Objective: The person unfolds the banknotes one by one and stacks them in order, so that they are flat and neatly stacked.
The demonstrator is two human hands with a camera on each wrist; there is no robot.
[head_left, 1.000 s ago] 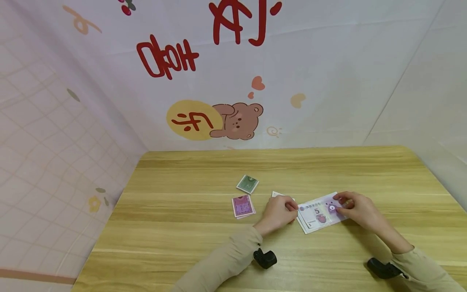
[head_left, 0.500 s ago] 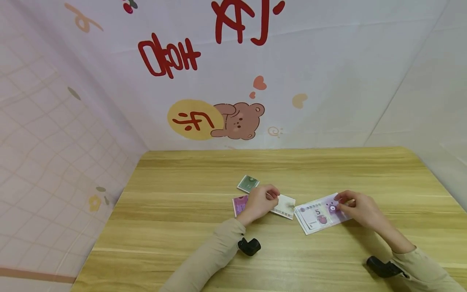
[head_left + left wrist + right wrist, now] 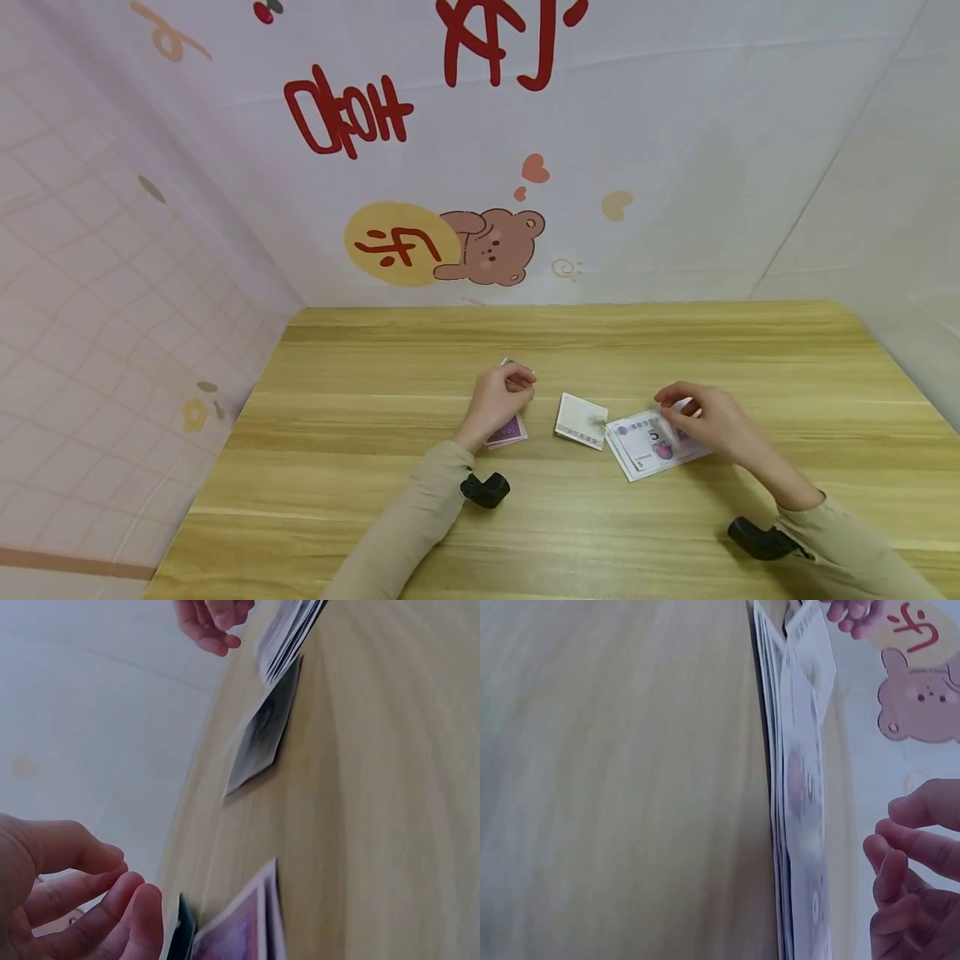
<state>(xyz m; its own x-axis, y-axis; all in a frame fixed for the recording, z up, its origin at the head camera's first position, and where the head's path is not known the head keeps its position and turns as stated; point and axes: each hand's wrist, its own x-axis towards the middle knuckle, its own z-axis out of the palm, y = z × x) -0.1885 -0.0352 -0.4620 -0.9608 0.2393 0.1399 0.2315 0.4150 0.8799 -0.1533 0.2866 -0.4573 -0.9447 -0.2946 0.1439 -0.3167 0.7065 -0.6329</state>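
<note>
Purple-printed white paper notes lie layered beneath the right hand, loosely bent, holding nothing; the left hand, seemingly empty too, curls above small purple paper squares.

Soft light spreads evenly around me; a faint shadow dims the wooden table toward the wrist from the fingers of the right hand. Beneath them, up close, the play banknotes look blurred.
</note>
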